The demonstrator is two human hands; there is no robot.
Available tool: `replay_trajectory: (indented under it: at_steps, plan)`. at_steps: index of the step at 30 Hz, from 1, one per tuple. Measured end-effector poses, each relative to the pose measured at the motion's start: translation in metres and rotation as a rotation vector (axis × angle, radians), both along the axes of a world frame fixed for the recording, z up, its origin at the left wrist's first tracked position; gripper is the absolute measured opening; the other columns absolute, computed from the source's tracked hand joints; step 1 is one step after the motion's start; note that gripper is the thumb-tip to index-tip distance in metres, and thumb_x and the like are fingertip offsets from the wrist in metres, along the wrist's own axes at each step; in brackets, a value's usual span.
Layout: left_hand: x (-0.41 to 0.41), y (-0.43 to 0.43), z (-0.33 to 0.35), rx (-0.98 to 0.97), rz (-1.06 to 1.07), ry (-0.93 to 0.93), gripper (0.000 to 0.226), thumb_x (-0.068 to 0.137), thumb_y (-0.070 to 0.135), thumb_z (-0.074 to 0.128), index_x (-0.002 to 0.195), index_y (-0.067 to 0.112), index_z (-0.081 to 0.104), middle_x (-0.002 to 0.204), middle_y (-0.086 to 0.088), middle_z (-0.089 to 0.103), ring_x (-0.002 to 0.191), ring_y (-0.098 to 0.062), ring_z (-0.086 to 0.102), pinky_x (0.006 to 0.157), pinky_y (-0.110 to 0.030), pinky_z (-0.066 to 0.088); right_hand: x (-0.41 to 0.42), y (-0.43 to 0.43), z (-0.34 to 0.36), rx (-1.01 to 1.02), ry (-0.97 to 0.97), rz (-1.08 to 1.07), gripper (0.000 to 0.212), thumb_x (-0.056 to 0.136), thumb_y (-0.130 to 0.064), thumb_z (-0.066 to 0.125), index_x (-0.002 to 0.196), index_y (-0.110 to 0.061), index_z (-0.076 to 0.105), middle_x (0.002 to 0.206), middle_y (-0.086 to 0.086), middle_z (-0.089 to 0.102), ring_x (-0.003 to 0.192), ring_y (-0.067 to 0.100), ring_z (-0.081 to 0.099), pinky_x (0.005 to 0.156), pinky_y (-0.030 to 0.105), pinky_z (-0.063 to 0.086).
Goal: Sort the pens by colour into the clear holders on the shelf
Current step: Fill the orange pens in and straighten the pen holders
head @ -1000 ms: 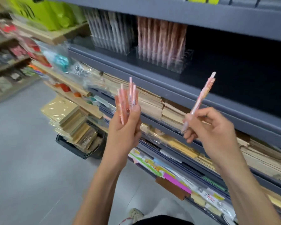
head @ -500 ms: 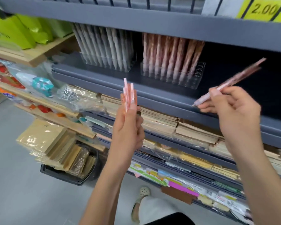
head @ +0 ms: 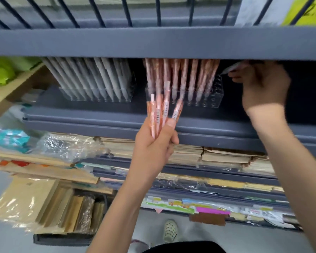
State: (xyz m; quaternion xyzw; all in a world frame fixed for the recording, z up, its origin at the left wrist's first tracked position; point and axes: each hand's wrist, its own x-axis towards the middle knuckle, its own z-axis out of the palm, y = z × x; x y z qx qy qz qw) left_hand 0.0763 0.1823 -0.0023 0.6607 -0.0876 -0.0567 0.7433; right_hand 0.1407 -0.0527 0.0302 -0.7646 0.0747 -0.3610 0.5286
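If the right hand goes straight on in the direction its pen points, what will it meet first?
Probably the rightmost pink pens in the clear holder, just left of the pen in the right hand; blur leaves depth unclear.

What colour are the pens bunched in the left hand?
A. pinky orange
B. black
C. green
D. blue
A: the pens that the left hand grips are pinky orange, like those standing in the right clear holder.
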Motion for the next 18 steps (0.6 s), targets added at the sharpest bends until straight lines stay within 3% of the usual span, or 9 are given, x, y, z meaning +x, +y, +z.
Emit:
replay_trajectory:
  at_steps: [2, 4, 8, 15, 18]
  plan:
    - [0.003, -0.003, 0.001, 0.016, -0.028, -0.01, 0.022, 0.102, 0.025, 0.056, 0.087, 0.009, 0.055, 0.051, 0.01, 0.054, 0.039, -0.006, 0.034, 0.038, -0.016, 0.028, 0.003, -0.002, 0.0, -0.242, 0.115, -0.058, 0.03, 0.088, -0.014, 0.04, 0.081, -0.024, 0.067, 0.086, 0.004, 0.073, 0.089, 0.025, 0.07, 0.094, 0.045, 0.051]
    - [0.006, -0.005, 0.001, 0.037, -0.054, -0.026, 0.027, 0.1, 0.024, 0.058, 0.084, 0.002, 0.057, 0.045, 0.013, 0.052, 0.038, -0.006, 0.033, 0.037, -0.016, 0.027, 0.007, -0.001, 0.002, -0.382, 0.147, -0.097, 0.032, 0.089, -0.019, 0.042, 0.089, -0.014, 0.073, 0.092, 0.009, 0.074, 0.092, 0.028, 0.069, 0.092, 0.038, 0.05]
    - [0.004, -0.003, 0.0, 0.059, -0.109, -0.038, 0.031, 0.099, 0.024, 0.061, 0.088, -0.005, 0.06, 0.045, 0.015, 0.055, 0.038, -0.007, 0.033, 0.037, -0.017, 0.029, 0.016, 0.004, 0.004, -0.584, 0.263, -0.125, 0.027, 0.094, -0.025, 0.049, 0.107, -0.009, 0.067, 0.109, 0.017, 0.07, 0.106, 0.038, 0.061, 0.088, 0.035, 0.045]
    - [0.008, 0.005, -0.002, 0.04, -0.121, 0.046, 0.028, 0.098, 0.03, 0.061, 0.097, 0.002, 0.06, 0.051, 0.012, 0.058, 0.04, -0.009, 0.035, 0.037, -0.019, 0.028, 0.025, 0.008, 0.007, -0.603, 0.284, -0.136, 0.023, 0.095, -0.016, 0.052, 0.11, -0.006, 0.066, 0.111, 0.015, 0.069, 0.106, 0.029, 0.062, 0.078, 0.017, 0.034]
    - [0.011, 0.008, -0.004, -0.012, -0.13, 0.083, 0.015, 0.099, 0.03, 0.057, 0.099, 0.015, 0.057, 0.068, 0.007, 0.062, 0.045, -0.009, 0.035, 0.038, -0.021, 0.029, 0.027, 0.008, 0.009, -0.561, 0.294, -0.106, 0.025, 0.095, -0.015, 0.052, 0.114, -0.005, 0.066, 0.114, 0.013, 0.068, 0.108, 0.024, 0.061, 0.079, 0.013, 0.033]
